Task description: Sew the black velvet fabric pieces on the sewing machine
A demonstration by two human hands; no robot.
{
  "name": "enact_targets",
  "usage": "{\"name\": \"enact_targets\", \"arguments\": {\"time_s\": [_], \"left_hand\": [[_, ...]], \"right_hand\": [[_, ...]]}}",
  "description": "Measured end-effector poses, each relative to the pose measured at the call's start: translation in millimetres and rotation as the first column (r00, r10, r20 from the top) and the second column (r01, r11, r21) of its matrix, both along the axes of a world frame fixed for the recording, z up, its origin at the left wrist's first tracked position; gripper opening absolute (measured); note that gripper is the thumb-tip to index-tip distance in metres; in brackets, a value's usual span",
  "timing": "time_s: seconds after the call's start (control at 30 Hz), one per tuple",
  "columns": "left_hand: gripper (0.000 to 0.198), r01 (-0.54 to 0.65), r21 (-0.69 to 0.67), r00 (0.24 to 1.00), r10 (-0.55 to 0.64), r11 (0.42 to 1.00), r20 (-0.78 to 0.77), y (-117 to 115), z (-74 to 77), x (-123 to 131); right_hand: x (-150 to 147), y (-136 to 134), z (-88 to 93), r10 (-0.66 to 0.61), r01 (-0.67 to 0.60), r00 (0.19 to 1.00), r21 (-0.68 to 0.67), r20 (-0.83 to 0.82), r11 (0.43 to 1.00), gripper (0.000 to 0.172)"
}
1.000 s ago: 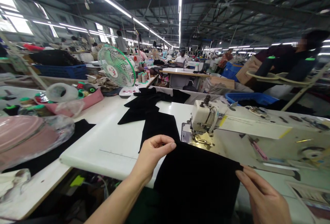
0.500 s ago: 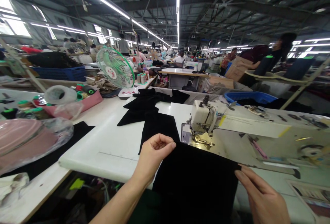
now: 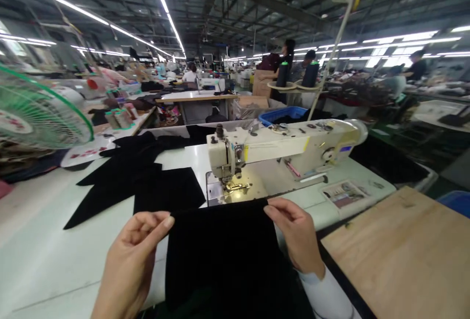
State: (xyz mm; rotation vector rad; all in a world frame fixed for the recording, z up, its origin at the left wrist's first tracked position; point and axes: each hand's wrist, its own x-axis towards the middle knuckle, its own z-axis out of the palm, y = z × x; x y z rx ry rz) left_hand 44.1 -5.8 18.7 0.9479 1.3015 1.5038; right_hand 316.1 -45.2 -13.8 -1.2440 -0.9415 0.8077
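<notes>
The left hand [image 3: 132,255] pinches the upper left corner of a black cloth [image 3: 220,255] between thumb and forefinger, the other fingers curled in. The right hand [image 3: 293,228] pinches the upper right corner in the same way, with a pale sleeve [image 3: 325,294] at its wrist. The cloth is held between the two, its top edge drawn nearly straight and the rest hanging down toward the wearer. It is on the near side of the sewing machine [image 3: 264,145], its top edge just in front of the shiny needle plate [image 3: 238,189]; whether it touches the counter [image 3: 73,265] there cannot be told.

More black pieces [image 3: 117,172] lie overlapping on the counter to the left of the machine, some with pointed ends. A pink tool [image 3: 293,167] lies under the machine's arm, and a picture label [image 3: 343,193] is on the surface to the right. A wooden board [image 3: 404,255] is at the lower right, near the right hand.

At the left edge is a green fan [image 3: 40,113], partly cut off. Behind the machine are a blue basket [image 3: 266,116] and two dark spools [image 3: 310,75] on a stand. Farther back, a person [image 3: 191,77] in white sits at another counter [image 3: 198,98].
</notes>
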Motion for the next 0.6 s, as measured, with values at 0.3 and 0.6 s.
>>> {"name": "enact_targets", "arguments": {"time_s": [0.3,0.6], "left_hand": [[0.049,-0.011,-0.067,1.0,0.012,0.998,0.009,-4.1,6.5,4.8],[0.051,-0.006,-0.049,1.0,0.005,0.999,-0.004,-2.7,5.5,3.4]], "right_hand": [[-3.7,1.3,-1.7,0.024,-0.022,0.991,0.021,-0.13,1.0,0.022],[-3.5,3.1,-0.5,0.035,-0.035,0.99,0.005,-0.137,0.999,0.022]]}}
